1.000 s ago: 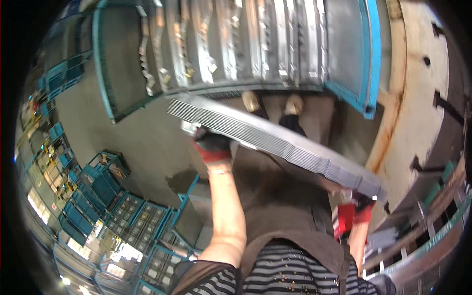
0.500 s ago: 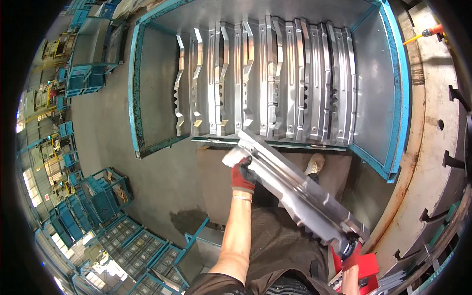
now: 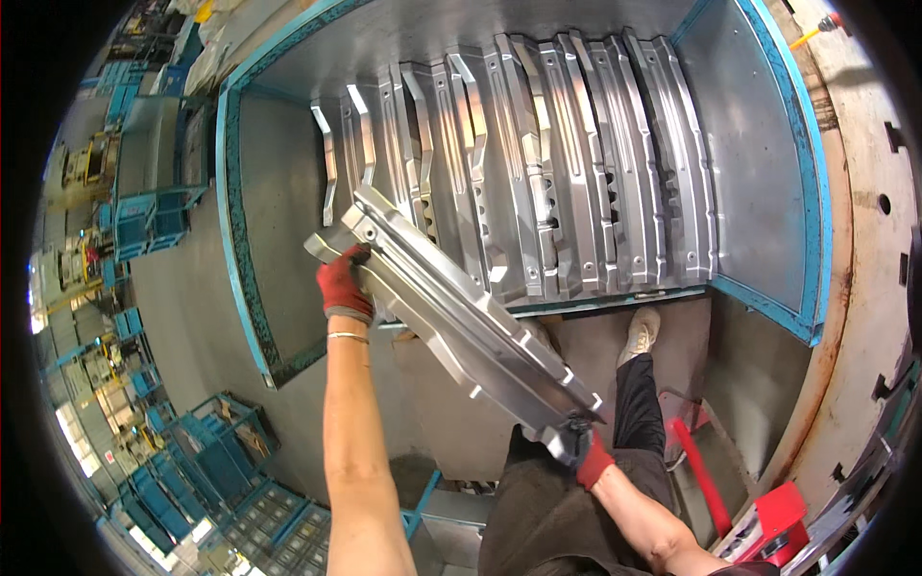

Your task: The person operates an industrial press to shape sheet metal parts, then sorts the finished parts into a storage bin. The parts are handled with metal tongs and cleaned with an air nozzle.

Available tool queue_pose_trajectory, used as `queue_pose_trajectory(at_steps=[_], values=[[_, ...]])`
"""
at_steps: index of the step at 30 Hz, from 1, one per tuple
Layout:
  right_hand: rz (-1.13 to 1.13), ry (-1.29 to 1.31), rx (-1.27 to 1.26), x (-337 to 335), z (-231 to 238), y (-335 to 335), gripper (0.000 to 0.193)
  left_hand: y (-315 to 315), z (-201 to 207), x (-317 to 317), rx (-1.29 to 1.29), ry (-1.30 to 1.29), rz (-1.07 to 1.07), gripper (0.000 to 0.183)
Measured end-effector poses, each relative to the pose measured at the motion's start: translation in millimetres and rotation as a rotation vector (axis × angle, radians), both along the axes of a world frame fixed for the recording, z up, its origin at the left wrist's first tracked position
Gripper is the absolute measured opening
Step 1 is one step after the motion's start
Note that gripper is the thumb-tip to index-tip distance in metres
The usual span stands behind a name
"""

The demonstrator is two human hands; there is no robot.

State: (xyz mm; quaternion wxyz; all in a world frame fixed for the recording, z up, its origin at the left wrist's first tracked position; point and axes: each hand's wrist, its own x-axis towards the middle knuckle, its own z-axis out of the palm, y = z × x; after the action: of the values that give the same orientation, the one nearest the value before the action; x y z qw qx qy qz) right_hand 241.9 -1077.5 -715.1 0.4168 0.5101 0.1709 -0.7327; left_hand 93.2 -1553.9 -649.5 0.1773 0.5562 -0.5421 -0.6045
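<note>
A long pressed sheet-metal panel (image 3: 461, 317) is held slantwise in front of me, its far left end over the near edge of the bin. Gripping that end is my left hand (image 3: 346, 285), in a red and black glove, closed around the edge. My right hand (image 3: 584, 453), gloved alike, is closed on the near right end beside my thigh. Ahead stands a blue-framed metal bin (image 3: 232, 240), with several similar pressed panels (image 3: 576, 163) standing side by side in a row. The held panel hides the lower ends of the leftmost ones.
To the right runs a pale machine bed (image 3: 850, 240) with slots and holes. A red object (image 3: 773, 528) lies at the lower right near a red bar (image 3: 701, 475). Several blue racks (image 3: 206, 451) stand at the left. My shoe (image 3: 643, 331) is beside the bin's near edge.
Both hands have carried the panel leftward, and its far end has moved up over the bin's near edge. The view has turned somewhat, so the bin appears tilted.
</note>
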Motion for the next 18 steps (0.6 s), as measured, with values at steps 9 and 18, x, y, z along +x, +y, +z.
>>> queue_pose_trajectory(at_steps=[9, 18], values=[[0.132, 0.175, -0.065, 124.1, -112.6, -84.1, 0.034, -21.8, 1.9, -106.0, -0.178, -0.145, -0.281, 0.027], [0.232, -0.378, -0.173, 8.8, -22.7, -160.4, 0.026, -28.2, -42.2, -150.9, -0.470, -0.489, -0.532, 0.041]])
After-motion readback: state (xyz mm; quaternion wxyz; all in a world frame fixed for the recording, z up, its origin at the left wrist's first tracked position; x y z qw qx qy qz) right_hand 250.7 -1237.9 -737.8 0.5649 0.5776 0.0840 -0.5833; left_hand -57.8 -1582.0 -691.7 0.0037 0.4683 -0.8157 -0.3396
